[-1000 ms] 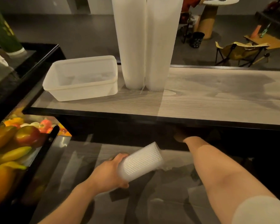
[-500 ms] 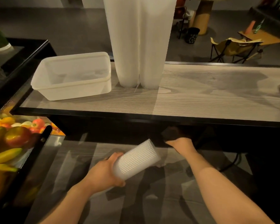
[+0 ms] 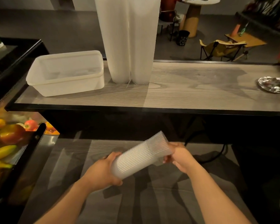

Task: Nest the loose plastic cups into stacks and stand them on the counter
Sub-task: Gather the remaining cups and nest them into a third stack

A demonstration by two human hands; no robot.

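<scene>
A short stack of ribbed clear plastic cups (image 3: 132, 160) lies tilted in front of me, below the counter. My left hand (image 3: 102, 172) grips its lower end. My right hand (image 3: 178, 155) holds a cup (image 3: 158, 144) at the upper end, partly slid over the stack. On the wooden counter (image 3: 192, 92) stand two tall cup stacks (image 3: 128, 39) side by side, their tops out of frame.
A white plastic tub (image 3: 66, 73) sits on the counter left of the tall stacks. A crumpled foil dish (image 3: 272, 84) lies at the counter's right end. Fruit (image 3: 8, 138) fills a black mesh case at the left. Chairs and a table stand beyond the counter.
My right hand came out from under the counter with a cup and brought it to the upper end of the stack in my left hand.
</scene>
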